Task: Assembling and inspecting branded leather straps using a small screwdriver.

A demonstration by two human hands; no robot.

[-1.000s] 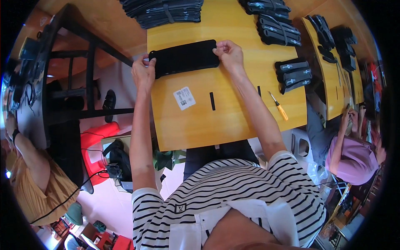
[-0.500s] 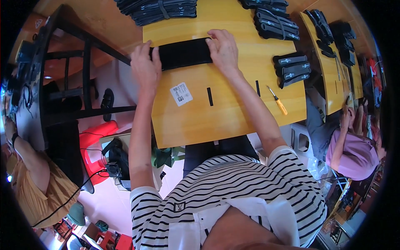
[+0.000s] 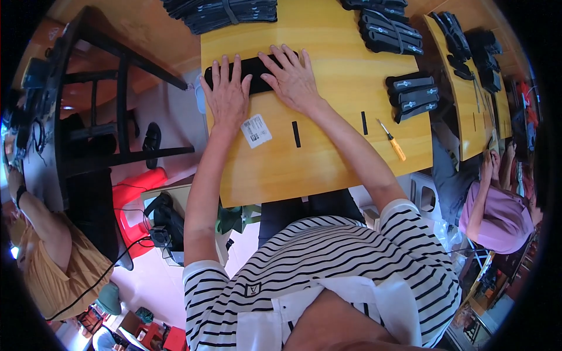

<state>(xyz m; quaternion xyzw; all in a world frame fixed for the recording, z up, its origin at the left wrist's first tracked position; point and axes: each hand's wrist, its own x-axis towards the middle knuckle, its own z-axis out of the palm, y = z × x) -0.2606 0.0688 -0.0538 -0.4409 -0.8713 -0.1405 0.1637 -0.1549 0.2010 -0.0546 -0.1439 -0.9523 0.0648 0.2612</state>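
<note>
A black, flat rectangular piece (image 3: 256,69), soft-looking like folded fabric, lies on the yellow wooden table (image 3: 328,175). My left hand (image 3: 227,96) rests flat across its left part with the fingers stretched out. Over its right part lies my right hand (image 3: 293,81), also flat, fingers spread and pointing away from me. Both palms partly cover the piece. Just nearer than my hands is a white printed label (image 3: 256,131). To the label's right, a narrow black strip (image 3: 296,134) sits on the wood.
Farther right are a second black strip (image 3: 364,123) and a yellow-handled screwdriver (image 3: 396,147). Black-and-grey banded bundles (image 3: 389,34) lie at the far right, a smaller group (image 3: 413,96) nearer. Another stack (image 3: 225,13) stands at the far left. Co-workers sit on both sides.
My hands have gone from holding the black piece at its two ends to lying flat on top of it, closer together. The piece still lies at about the same place.
</note>
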